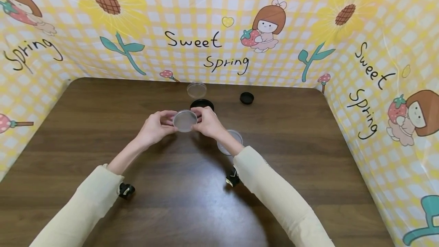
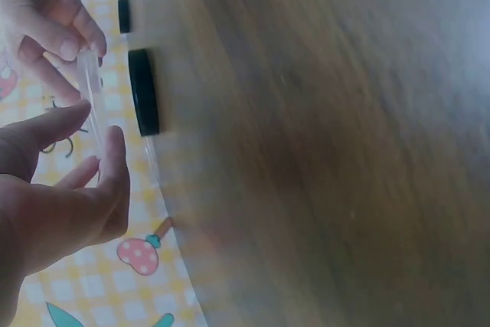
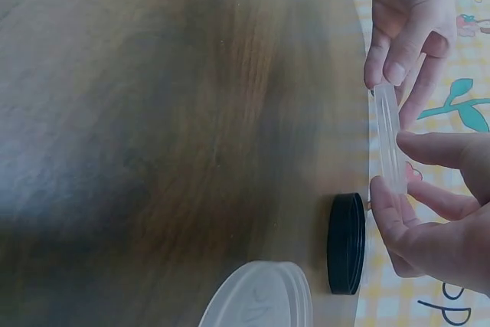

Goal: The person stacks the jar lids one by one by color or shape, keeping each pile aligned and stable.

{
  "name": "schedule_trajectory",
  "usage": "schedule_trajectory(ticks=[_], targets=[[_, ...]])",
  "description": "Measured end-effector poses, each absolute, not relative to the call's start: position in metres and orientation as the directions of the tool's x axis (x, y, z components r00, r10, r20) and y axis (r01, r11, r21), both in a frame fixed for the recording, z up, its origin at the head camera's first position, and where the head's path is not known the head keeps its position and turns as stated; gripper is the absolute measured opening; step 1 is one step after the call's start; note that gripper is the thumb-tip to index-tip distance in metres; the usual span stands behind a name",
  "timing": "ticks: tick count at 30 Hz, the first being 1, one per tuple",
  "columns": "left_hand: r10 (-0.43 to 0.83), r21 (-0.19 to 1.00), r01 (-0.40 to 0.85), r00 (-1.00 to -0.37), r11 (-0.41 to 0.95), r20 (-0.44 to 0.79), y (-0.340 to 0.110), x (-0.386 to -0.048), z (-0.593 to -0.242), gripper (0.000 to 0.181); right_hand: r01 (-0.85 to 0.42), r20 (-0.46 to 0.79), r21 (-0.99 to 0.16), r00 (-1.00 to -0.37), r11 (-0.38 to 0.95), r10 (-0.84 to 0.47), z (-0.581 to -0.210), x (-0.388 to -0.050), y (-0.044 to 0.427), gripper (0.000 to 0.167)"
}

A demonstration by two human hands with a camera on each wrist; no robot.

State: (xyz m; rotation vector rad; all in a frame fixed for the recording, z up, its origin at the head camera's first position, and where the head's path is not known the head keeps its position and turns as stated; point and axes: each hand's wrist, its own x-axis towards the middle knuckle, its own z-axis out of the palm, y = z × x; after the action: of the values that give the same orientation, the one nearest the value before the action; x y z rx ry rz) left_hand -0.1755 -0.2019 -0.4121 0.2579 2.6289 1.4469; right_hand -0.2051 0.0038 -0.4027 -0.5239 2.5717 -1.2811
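A clear, round, shallow plastic dish (image 1: pixel 185 121) is held up above the table between both hands. My left hand (image 1: pixel 155 128) pinches its left rim between thumb and fingers. On the opposite rim, my right hand (image 1: pixel 207 122) pinches it the same way. Seen edge-on in the left wrist view, the dish (image 2: pixel 93 97) is thin and translucent with a ridged side. Just behind the right hand stands a black round lid-like piece (image 1: pixel 202 104), partly hidden by the fingers. Another clear round dish-like piece (image 1: pixel 229 148) lies under the right forearm, which covers part of it.
At the back edge of the brown wooden table (image 1: pixel 164 205) lies a clear round piece (image 1: pixel 196 90). A smaller black round piece (image 1: pixel 247 98) sits to its right. Yellow checked cloth (image 1: pixel 192 18) with printed flowers encloses the table's back and sides.
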Motion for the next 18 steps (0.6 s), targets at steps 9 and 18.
schedule_trajectory(ticks=[9, 18], targets=[[0.219, 0.831, 0.101, -0.975, 0.548, -0.026, -0.182, -0.171, -0.413, 0.052, -0.214, -0.069, -0.784, -0.903, 0.582, -0.425, -0.402, -0.198, 0.024, 0.062], [0.208, 0.845, 0.111, -0.978, 0.524, -0.001, -0.162, -0.162, -0.415, 0.053, -0.184, -0.07, -0.814, -0.91, 0.551, -0.408, -0.4, -0.189, 0.045, 0.058]])
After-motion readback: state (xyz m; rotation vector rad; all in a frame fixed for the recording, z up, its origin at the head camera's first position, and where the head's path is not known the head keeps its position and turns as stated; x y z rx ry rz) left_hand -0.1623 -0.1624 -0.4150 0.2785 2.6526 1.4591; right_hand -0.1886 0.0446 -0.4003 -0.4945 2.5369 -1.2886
